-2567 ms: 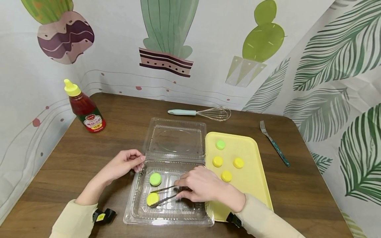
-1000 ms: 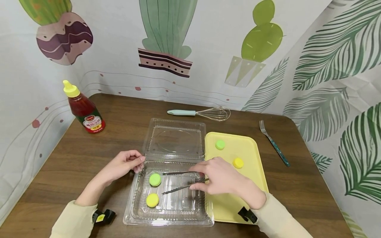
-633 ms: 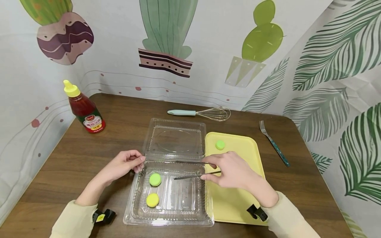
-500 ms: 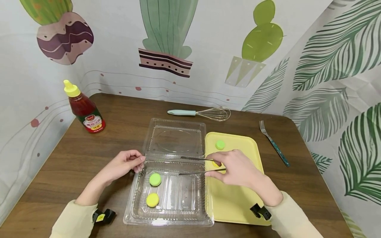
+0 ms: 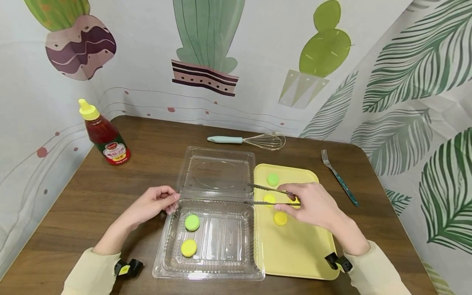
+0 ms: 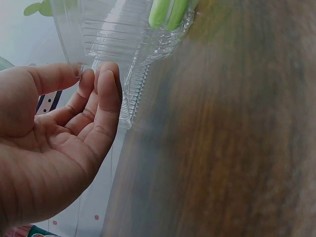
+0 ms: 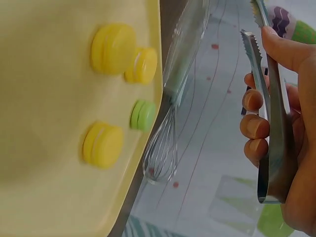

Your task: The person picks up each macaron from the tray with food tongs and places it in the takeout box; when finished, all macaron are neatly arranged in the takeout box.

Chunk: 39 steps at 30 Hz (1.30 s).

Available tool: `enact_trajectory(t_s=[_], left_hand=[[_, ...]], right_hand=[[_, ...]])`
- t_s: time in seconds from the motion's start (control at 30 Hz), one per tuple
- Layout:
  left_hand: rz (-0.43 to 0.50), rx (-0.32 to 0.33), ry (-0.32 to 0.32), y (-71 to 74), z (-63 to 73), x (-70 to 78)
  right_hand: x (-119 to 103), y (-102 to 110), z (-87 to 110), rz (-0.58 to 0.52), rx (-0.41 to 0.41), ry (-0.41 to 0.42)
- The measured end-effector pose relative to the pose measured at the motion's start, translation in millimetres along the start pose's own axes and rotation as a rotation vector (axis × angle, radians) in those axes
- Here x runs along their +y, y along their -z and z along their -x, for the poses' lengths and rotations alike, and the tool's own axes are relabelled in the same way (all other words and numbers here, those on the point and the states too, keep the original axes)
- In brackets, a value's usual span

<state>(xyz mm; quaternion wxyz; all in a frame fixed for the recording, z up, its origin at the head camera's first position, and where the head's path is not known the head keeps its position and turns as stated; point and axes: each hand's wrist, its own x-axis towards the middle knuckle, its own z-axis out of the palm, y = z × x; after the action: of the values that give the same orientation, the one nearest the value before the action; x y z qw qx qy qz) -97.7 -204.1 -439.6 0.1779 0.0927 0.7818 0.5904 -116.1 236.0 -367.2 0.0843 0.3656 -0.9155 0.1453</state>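
In the head view, the left hand [image 5: 155, 203] is at the back left corner of a clear plastic container [image 5: 208, 274], thumb and fingers drawn together at its edge. The container's lid [image 5: 217, 174] lies folded back behind it on the brown bench [image 5: 155, 145]. In the container's left half sit a green macaron [image 5: 192, 223] and, nearer the person, a yellow macaron [image 5: 189, 248]. The right hand [image 5: 313, 205] holds dark metal tongs [image 5: 254, 203] over the yellow tray [image 5: 295, 254], which adjoins the container on the right. The tongs point left, their tips apart, and cross in front of one of the tray's yellow macarons [image 5: 280, 218]. A smaller green macaron lies farther back on the tray, and another yellow one is mostly hidden by the right hand. Behind these lies a whisk [image 5: 225, 139]; a fork [image 5: 339, 180] is right of the tray, and a red sauce bottle [image 5: 108, 137] stands at the far left. In the left wrist view, the left thumb and fingertips pinch the container's clear rim, near the green macaron inside. In the right wrist view, the right fingers curl round the tongs, the thumb along one arm; three yellow macarons and the green one rest on the tray.
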Motion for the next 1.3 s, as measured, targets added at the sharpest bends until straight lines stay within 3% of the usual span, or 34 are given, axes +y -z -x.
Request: enact_trajectory(t_s=[0.7, 1.3], left_hand=[[0.0, 0.007, 0.011, -1.1, -0.8, 0.2], [0.007, 0.001, 0.012, -0.5, 0.7, 1.3]], right_hand=[[46.5, 11.5, 50.0, 0.079, 0.056, -0.151], [69.7, 4.3, 86.9, 0.115, -0.022, -0.255]])
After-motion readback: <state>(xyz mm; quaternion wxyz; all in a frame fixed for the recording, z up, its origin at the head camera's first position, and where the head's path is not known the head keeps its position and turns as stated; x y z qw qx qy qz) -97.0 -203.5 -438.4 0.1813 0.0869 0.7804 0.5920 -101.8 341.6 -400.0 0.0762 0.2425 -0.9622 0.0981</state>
